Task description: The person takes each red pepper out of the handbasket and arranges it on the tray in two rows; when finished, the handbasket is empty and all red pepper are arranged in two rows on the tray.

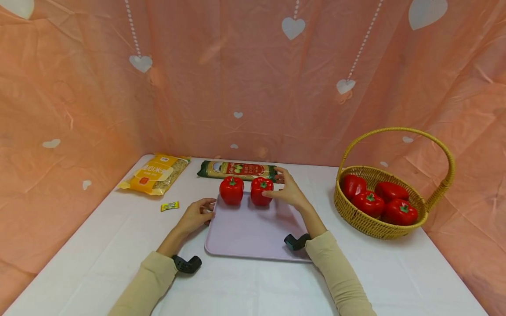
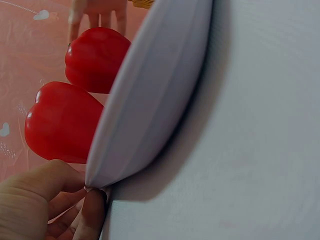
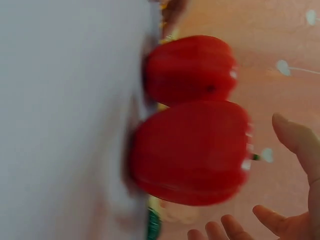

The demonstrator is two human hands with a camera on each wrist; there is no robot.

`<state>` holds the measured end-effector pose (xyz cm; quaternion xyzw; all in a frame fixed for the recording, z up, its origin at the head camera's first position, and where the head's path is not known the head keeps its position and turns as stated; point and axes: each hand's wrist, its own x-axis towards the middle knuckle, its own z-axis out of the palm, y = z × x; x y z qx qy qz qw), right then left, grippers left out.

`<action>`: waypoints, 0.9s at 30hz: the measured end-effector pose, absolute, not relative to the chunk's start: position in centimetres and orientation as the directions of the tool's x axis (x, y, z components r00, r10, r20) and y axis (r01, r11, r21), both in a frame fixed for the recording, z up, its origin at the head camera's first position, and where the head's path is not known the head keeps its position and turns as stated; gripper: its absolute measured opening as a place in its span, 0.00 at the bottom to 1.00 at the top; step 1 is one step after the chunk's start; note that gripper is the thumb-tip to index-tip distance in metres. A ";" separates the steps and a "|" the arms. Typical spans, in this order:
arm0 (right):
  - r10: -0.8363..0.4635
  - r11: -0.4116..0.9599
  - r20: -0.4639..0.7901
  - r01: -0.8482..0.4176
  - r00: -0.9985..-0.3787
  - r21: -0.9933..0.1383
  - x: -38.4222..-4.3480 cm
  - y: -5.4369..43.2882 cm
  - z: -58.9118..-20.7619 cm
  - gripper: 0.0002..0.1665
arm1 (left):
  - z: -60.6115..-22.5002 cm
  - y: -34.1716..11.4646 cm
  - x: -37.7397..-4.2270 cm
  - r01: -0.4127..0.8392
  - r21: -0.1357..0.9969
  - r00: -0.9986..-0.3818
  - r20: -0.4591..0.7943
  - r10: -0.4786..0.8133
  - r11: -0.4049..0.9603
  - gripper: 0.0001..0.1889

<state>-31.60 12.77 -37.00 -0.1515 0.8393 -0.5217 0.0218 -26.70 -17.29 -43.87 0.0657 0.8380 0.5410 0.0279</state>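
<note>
A pale purple tray (image 1: 253, 235) lies on the table with two red bell peppers standing along its far side, a left pepper (image 1: 231, 193) and a right pepper (image 1: 258, 195). At the tray's left edge is my left hand (image 1: 196, 216); in the left wrist view its thumb and fingers pinch the rim (image 2: 145, 115). My right hand (image 1: 290, 189) hovers at the right pepper, fingers spread behind and thumb in front. The right wrist view shows a gap between those fingers (image 3: 272, 220) and the nearer pepper (image 3: 192, 152), and nothing is held.
A wicker basket (image 1: 361, 226) with a tall handle stands at the right, holding several red peppers (image 1: 368, 202). Behind the tray lies a green and red packet (image 1: 237, 170). Toward the back left are a yellow bag of grain (image 1: 156, 173) and a small yellow wrapped sweet (image 1: 170, 206).
</note>
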 end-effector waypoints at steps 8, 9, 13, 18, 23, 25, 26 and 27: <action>-0.262 0.342 0.204 -0.288 -0.943 -0.894 -30.6 15.3 -33.7 0.48 | -43.9 -17.4 -26.7 0.083 0.906 -0.990 0.028 0.135 0.415 0.24; -0.257 0.342 0.214 -0.296 -0.942 -0.892 -30.4 15.8 -33.3 0.47 | -43.9 -17.3 -26.7 0.082 0.905 -0.990 0.028 0.135 0.417 0.24; -0.233 0.349 0.265 -0.335 -0.936 -0.875 -29.7 18.3 -31.6 0.42 | -43.9 -17.3 -26.7 0.075 0.904 -0.991 0.021 0.133 0.420 0.24; -0.241 0.382 0.292 -0.367 -0.925 -0.848 -28.9 21.7 -30.0 0.37 | -43.8 -17.2 -26.7 0.072 0.907 -0.991 0.019 0.131 0.415 0.24; -0.245 0.501 0.246 -0.340 -0.938 -0.796 -28.9 25.3 -29.2 0.35 | -43.7 -17.2 -26.7 0.071 0.907 -0.991 0.018 0.129 0.414 0.23; -0.240 0.550 0.217 -0.316 -0.946 -0.773 -28.8 26.6 -28.8 0.34 | -43.8 -17.2 -26.7 0.072 0.907 -0.991 0.019 0.129 0.415 0.23; -0.237 0.565 0.202 -0.304 -0.950 -0.767 -28.8 27.4 -28.6 0.34 | -43.8 -17.2 -26.7 0.072 0.907 -0.991 0.019 0.130 0.415 0.23; -0.235 0.586 0.185 -0.291 -0.954 -0.757 -28.7 28.1 -28.5 0.35 | -43.9 -17.2 -26.7 0.072 0.907 -0.991 0.019 0.130 0.416 0.23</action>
